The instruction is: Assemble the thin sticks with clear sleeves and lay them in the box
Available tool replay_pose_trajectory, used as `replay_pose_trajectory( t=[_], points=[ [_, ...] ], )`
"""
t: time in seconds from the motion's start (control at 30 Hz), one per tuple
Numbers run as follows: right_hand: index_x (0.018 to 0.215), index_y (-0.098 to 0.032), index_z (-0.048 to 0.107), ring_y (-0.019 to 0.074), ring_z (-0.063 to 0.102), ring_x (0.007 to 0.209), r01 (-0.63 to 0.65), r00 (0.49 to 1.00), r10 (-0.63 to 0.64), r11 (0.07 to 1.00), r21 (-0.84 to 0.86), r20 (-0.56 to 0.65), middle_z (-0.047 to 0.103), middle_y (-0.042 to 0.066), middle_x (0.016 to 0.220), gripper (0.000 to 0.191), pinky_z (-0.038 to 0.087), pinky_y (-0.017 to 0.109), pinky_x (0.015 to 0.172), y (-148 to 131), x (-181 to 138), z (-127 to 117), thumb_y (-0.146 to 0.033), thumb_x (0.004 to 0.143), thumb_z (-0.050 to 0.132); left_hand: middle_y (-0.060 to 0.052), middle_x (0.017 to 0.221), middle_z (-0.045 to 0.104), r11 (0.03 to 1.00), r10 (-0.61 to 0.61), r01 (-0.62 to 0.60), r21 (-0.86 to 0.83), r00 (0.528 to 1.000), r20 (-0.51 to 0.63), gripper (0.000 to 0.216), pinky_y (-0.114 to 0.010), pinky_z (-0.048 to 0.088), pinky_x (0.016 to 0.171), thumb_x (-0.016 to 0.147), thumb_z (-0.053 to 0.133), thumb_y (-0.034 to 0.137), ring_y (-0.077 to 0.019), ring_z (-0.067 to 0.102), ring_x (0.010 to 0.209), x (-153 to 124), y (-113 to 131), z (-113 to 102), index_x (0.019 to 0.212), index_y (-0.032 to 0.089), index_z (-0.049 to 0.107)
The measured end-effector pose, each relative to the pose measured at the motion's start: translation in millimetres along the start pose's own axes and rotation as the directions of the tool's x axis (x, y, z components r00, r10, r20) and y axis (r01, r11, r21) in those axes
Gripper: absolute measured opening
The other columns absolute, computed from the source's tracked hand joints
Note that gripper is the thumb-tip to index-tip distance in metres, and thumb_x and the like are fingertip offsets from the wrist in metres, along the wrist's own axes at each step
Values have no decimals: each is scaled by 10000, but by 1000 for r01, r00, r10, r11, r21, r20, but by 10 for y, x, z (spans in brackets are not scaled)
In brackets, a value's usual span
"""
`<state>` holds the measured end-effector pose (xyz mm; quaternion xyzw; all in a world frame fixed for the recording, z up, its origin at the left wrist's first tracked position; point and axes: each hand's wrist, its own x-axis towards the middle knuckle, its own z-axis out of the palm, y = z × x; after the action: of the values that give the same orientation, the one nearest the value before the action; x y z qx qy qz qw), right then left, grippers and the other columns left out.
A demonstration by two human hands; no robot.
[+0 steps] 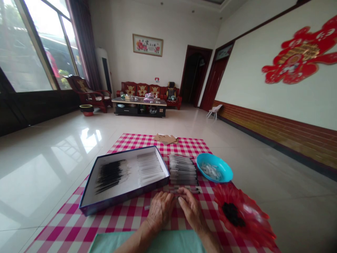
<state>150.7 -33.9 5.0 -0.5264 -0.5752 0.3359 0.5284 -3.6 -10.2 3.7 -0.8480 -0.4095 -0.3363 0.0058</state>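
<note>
1. Evidently works low over the checked cloth (63, 225), with fingertips close together: curled left hand (161, 207), palm down; right hand (191, 209), thumb and forefinger bent inward.
2. Cannot tell whether grasping anything at the fingertips: too blurred, partly hidden. At the outer side of the left hand, a pale tube end (146, 208); held or just lying under, cannot tell.
3. Straight ahead of the fingertips, away from the body: pens (183, 170), side by side in a bank. Long axis left to right, crosswise to the reach, dark ends to the right.
4. Closer in, right at the right fingertips: loose pens (196, 190), aligned much the same way. Nearer to the right hand than to the left.
5. Left of the bank, just beside: box (123, 196), with black rods (109, 174) leftward, clear tubes (150, 167) rightward. Nearer to the left hand.
6. On the right: blue bowl (226, 170) with pale bits (211, 171); closer to the body, red dish (254, 214) with black bits (233, 214).
</note>
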Motion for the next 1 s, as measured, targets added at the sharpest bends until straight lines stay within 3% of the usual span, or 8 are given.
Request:
replay_pose_trajectory(
  t=[0.17,0.3,0.43,0.5,0.63,0.8,0.9,1.0],
  points=[
    [769,-197,658,207,612,763,99,992,-111,979,-180,-59,666,66,764,266,501,295,721,-52,41,11,-394,852,501,-10,676,575,1000,7,-7,-8,1000,5,207,-268,391,618,909,410,213,-154,532,650,9,9,-8,742,208,532],
    [860,-204,664,233,618,896,122,992,-126,986,-114,-27,680,80,901,213,493,329,820,-61,29,-7,-376,820,544,-9,696,585,1000,7,-6,-17,1000,23,176,-272,390,625,905,417,203,-158,537,665,-1,-1,4,779,210,541],
    [1069,-185,603,237,638,905,-3,1000,2,1000,8,19,673,97,1006,335,518,318,767,-51,14,-8,-394,811,562,-9,703,589,1000,-2,2,-27,1000,18,164,-276,392,633,902,424,207,-162,543,678,-6,-10,12,783,211,537],
    [1004,-176,622,227,642,825,-26,1000,26,999,-47,-9,683,88,912,304,515,302,713,-49,22,0,-411,836,526,-4,695,587,1000,0,0,-19,1000,18,168,-278,390,627,900,432,210,-163,540,670,-1,-7,11,765,215,532],
    [760,-186,651,215,612,735,68,996,-77,979,-195,-39,657,63,741,296,495,292,681,-47,47,3,-408,859,482,3,673,582,1000,17,-17,1,1000,11,190,-273,383,608,897,444,204,-157,533,642,16,7,-1,726,219,526],
    [904,-202,660,237,633,898,77,997,-77,994,-75,3,692,76,915,228,496,324,813,-32,28,-22,-383,822,549,-4,671,585,1000,14,-14,-8,1000,-10,182,-268,387,607,898,430,199,-156,539,639,14,8,-6,751,216,536],
    [1043,-191,629,247,652,899,-25,1000,25,1000,1,-9,698,96,973,334,520,323,770,-24,20,-20,-422,810,569,-7,672,584,1000,11,-11,-11,1000,-12,193,-270,387,607,901,419,204,-159,542,645,9,4,0,744,217,530],
    [952,-184,662,236,661,816,-44,997,37,995,-84,-75,711,83,865,337,517,299,707,-21,35,0,-460,848,498,-5,684,586,1000,10,-10,-24,1000,4,196,-271,391,618,909,410,214,-158,546,656,9,1,9,754,215,530]
  ],
)
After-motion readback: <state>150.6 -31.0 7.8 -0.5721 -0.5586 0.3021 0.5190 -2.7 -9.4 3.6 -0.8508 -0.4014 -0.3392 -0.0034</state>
